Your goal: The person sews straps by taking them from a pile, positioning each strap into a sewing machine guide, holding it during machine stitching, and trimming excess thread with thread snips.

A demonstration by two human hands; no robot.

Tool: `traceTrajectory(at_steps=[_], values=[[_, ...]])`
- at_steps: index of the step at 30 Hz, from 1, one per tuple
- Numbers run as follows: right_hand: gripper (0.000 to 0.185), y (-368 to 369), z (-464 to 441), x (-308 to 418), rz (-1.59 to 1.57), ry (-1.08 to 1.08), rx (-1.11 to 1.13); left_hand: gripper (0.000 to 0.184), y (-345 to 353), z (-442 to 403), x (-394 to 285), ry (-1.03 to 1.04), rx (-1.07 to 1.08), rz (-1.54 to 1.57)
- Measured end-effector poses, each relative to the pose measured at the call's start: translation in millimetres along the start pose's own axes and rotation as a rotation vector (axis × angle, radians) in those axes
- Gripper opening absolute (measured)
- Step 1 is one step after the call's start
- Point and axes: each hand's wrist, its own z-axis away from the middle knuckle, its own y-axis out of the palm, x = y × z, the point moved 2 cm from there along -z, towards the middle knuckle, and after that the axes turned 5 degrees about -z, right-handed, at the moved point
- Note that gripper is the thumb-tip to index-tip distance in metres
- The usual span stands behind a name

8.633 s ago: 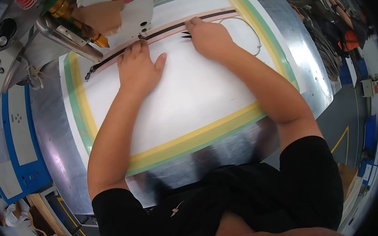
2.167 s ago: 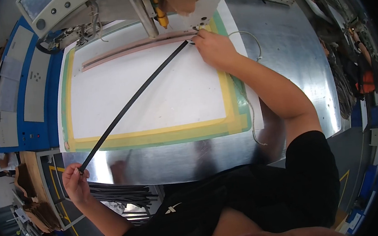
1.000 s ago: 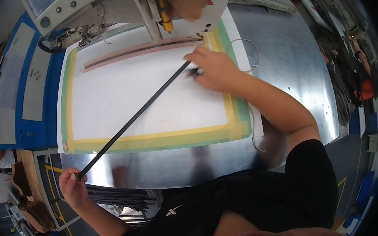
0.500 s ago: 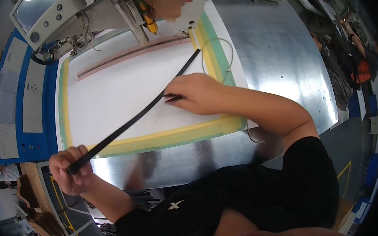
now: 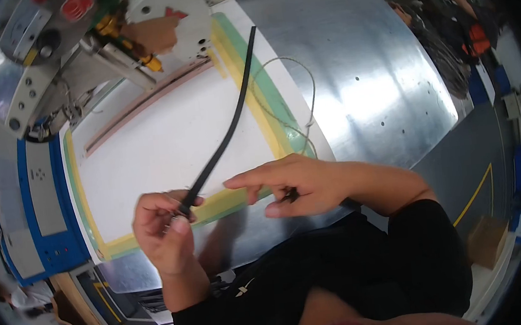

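One end of a long, narrow black strip (image 5: 228, 134) is pinched between the thumb and fingers of my left hand (image 5: 165, 225). From there the strip curves up and away, its far end over the green and yellow taped border. Just right of the strip is my right hand (image 5: 300, 184), its index finger stretched toward the strip but apart from it. Curled fingers of that hand keep a small dark tool (image 5: 290, 193) against the palm; most of it is hidden. Beneath both hands lies a white board (image 5: 170, 133) edged with tape.
A machine head with a yellow-orange nozzle (image 5: 152, 63) overhangs the board's back. Below it lies a pinkish slotted bar (image 5: 148, 101). A looped cord (image 5: 314, 88) rests by the right border, beside a metal tabletop (image 5: 363, 58). A blue cabinet (image 5: 23, 204) stands left.
My left hand has moved right with the strip, which now points more steeply upward. My right hand has left the strip's middle, coming nearer my body with its index finger extended. The view has turned.
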Motion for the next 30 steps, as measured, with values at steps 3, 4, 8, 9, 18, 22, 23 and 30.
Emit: traceTrajectory(at_steps=[3, 4, 8, 9, 18, 22, 23, 30], values=[[0.066, 6, -2, -13, -0.402, 0.006, -0.014, 0.026, 28, 12, 15, -0.132, 0.221, 0.031], [0.06, 4, -2, -25, -0.407, 0.003, -0.002, 0.026, 30, 15, 21, -0.157, 0.255, 0.036], [0.052, -12, 2, -41, -0.435, -0.088, -0.216, 0.034, 18, 20, 49, -0.246, 0.297, 0.104], [0.05, -18, 4, -46, -0.38, -0.079, -0.264, 0.038, 16, 20, 52, -0.285, 0.279, 0.028], [0.041, -23, 0, -56, 0.189, -0.134, -0.528, 0.028, 14, 0, 81, -0.224, 0.066, -0.443], [0.038, -18, 2, -64, 0.174, -0.187, -0.468, 0.013, 10, -2, 79, -0.004, 0.016, -0.613], [0.037, -17, 3, -63, 0.185, -0.182, -0.44, 0.013, 9, -2, 78, -0.029, 0.021, -0.621], [0.039, 0, -6, -63, 0.22, -0.077, -0.354, 0.019, 3, 0, 72, 0.018, 0.074, -0.626]])
